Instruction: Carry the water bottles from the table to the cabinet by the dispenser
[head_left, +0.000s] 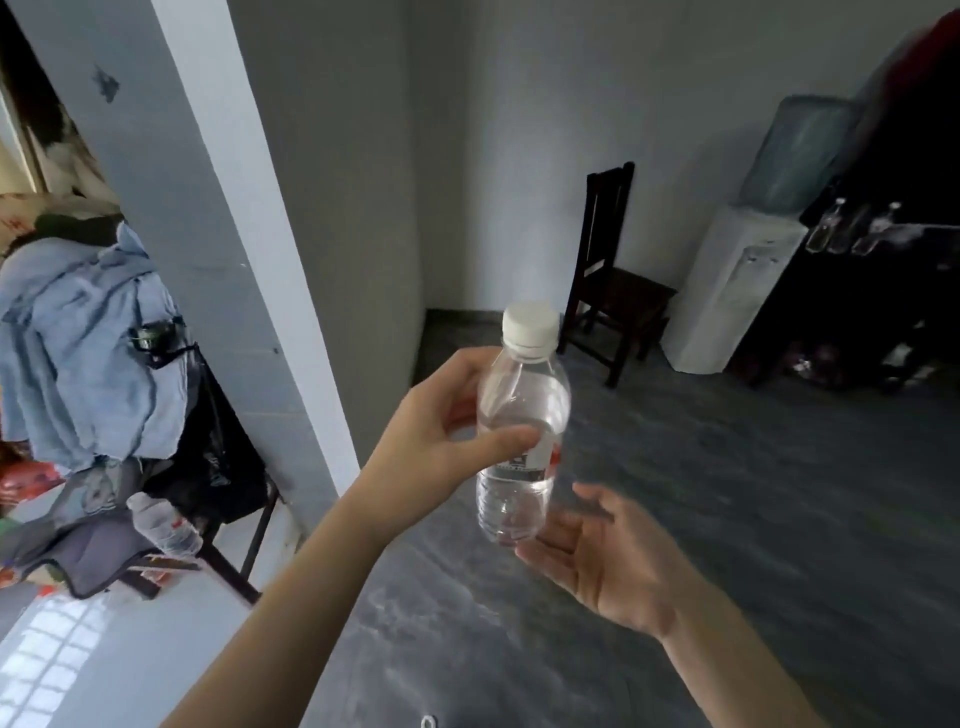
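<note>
Mid-carry, the left hand (441, 431) grips a bottle (519, 431), right hand (597, 551) open below; next, walk to the cabinet (883, 270).

A water bottle (522, 426) stands upright in the left hand (441, 441), above the right hand (597, 551). Far left, another bottle (163, 525) lies on a cluttered desk (228, 566). Ahead, a chair (608, 280) stands left of the dispenser (727, 291); right of it, bottles (841, 234) stand on the cabinet (883, 291).
</note>
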